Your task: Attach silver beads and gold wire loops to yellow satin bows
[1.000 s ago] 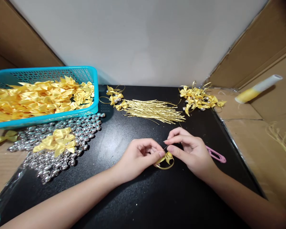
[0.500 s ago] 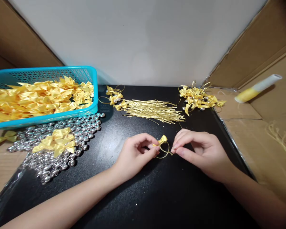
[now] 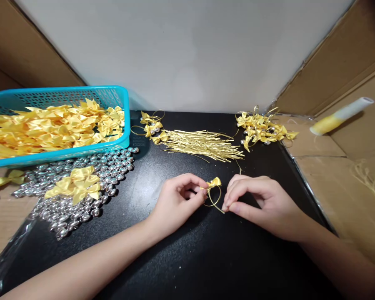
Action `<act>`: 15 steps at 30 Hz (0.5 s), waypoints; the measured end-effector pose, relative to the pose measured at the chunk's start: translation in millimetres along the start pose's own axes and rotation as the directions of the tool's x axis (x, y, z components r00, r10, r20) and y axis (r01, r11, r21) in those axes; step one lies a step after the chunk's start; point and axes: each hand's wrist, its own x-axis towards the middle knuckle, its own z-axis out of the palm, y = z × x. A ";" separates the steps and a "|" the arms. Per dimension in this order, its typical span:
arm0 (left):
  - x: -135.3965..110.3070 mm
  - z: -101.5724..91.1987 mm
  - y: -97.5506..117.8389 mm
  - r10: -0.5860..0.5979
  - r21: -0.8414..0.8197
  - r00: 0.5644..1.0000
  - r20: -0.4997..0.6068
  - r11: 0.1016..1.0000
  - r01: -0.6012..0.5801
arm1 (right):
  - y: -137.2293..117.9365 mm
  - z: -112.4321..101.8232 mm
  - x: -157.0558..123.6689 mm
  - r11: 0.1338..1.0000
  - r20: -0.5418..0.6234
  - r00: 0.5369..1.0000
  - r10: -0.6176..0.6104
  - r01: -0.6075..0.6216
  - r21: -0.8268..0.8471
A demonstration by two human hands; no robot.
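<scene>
My left hand [image 3: 183,200] pinches a small yellow ribbon bow [image 3: 215,182] between thumb and fingertips. A thin gold cord [image 3: 220,196] curves in a loop from the bow, and one end of it runs down to the right. My right hand [image 3: 256,204] is closed in a pinch at that cord's end, its fingertips a short way right of the loop. Whatever else lies inside the left fingertips is hidden. Behind both hands lies a bundle of cut gold cords [image 3: 203,145] on the black table surface [image 3: 181,258].
A turquoise basket [image 3: 128,121] of yellow bows stands at the back left. Silver bells or beads [image 3: 112,166] spread before it, with several bows [image 3: 78,183] on top. Finished-looking bow loops lie in a pile [image 3: 262,127] at the back right; a yellow-white tube [image 3: 340,116] is beyond.
My right fingers have shifted slightly down and left, drawing the cord's end downward. The cord's crossing looks looser, with the end now slanting down. My left hand stays nearly still on the bow.
</scene>
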 end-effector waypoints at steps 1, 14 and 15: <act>-0.2 0.4 0.6 -0.006 -0.012 1.000 0.004 1.000 0.006 | 0.1 0.4 0.0 1.000 -0.013 1.000 0.004 -0.004 -0.004; -0.2 -1.3 -2.9 -0.004 0.019 1.000 0.025 1.000 0.003 | 1.6 -13.5 -3.4 0.996 0.005 1.000 0.016 -0.016 0.089; -0.4 -1.2 -2.5 0.001 0.023 1.000 0.028 1.000 -0.002 | 2.1 -13.3 -3.6 0.996 0.000 1.000 0.021 -0.021 0.088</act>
